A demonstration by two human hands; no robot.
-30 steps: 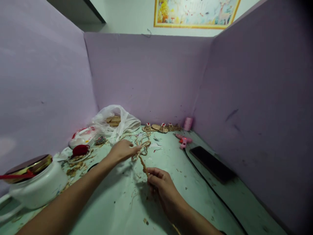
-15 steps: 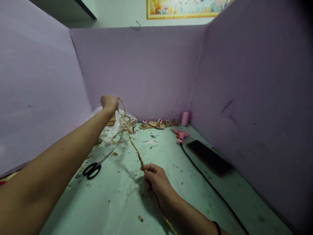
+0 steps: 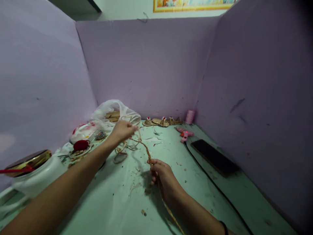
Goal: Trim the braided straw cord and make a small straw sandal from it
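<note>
A braided straw-coloured cord (image 3: 148, 151) runs from loose strands near the bag down through my right hand (image 3: 163, 178). My right hand is shut on the braid, with thumb and fingers pinching it; its tail passes under my forearm toward the front edge. My left hand (image 3: 125, 129) is closed farther back, its fingertips pinched on the loose strands (image 3: 139, 133) at the far end of the braid. More tangled strands (image 3: 122, 150) lie below that hand. The scissors are mostly hidden behind my left forearm.
A pink glue gun (image 3: 185, 134) with a black cable (image 3: 210, 179) and a phone (image 3: 215, 158) lie at the right. Small woven hats (image 3: 163, 122) and a pink thread spool (image 3: 190, 117) stand at the back. Left are a plastic bag (image 3: 112, 106), red yarn (image 3: 81, 145) and a white pot (image 3: 41, 174).
My left hand has come down and right, nearer the braid, and the strands it lifted have lowered. My right hand keeps its grip. The view has shifted, showing more at the left.
</note>
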